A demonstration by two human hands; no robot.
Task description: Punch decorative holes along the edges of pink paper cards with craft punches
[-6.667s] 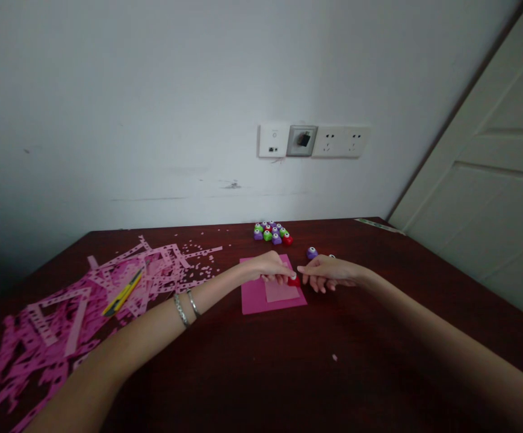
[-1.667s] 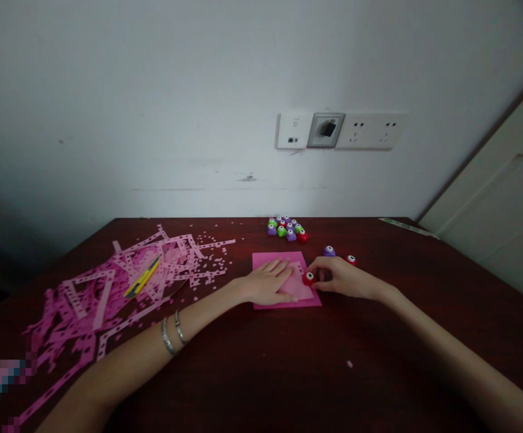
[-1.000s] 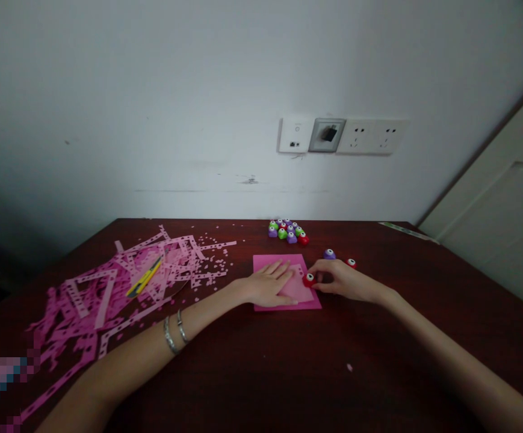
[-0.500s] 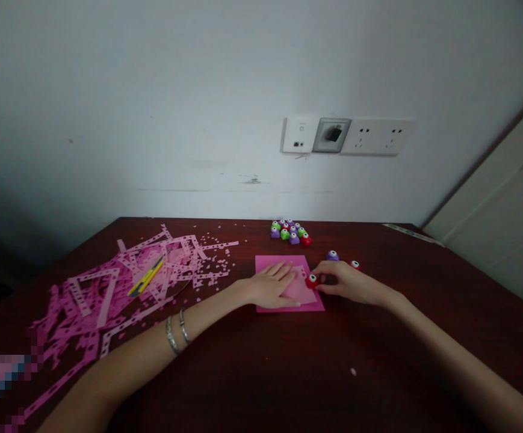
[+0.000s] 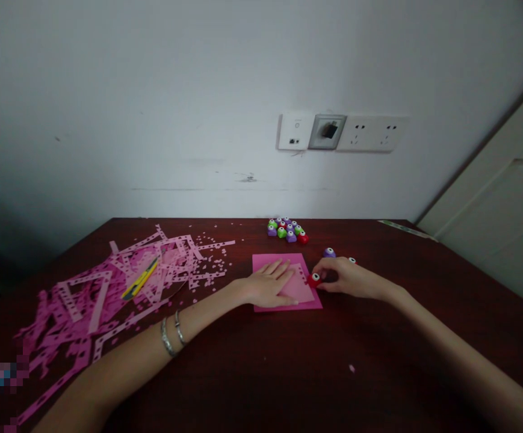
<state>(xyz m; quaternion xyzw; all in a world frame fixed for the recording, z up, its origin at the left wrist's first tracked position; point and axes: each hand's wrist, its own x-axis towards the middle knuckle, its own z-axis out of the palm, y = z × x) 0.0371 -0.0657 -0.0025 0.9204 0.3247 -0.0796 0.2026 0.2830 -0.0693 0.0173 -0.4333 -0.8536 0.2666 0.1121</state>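
Observation:
My left hand (image 5: 268, 287) lies flat with fingers spread on a light pink sheet of paper (image 5: 304, 291), which rests on a larger, darker pink sheet (image 5: 265, 258). Thumb and fingers of my right hand (image 5: 336, 275) close around a small red paper punch (image 5: 315, 279) at the light sheet's right edge. A few small punched holes show in that sheet, just left of the punch. Beyond my right hand sit a purple punch (image 5: 329, 252) and another red punch (image 5: 352, 261), partly hidden by the hand.
Several red, green and purple punches (image 5: 281, 231) cluster near the wall. Punched pink paper strips (image 5: 103, 294) and tiny cut-outs (image 5: 213, 264) cover the table's left side, a yellow utility knife (image 5: 140, 278) on top. A thin strip (image 5: 408, 230) lies at the back right.
The red punch in my right hand has shifted slightly right, outward from the paper, uncovering more punched holes. My left hand stays flat on the sheet. The whole view has shifted a little.

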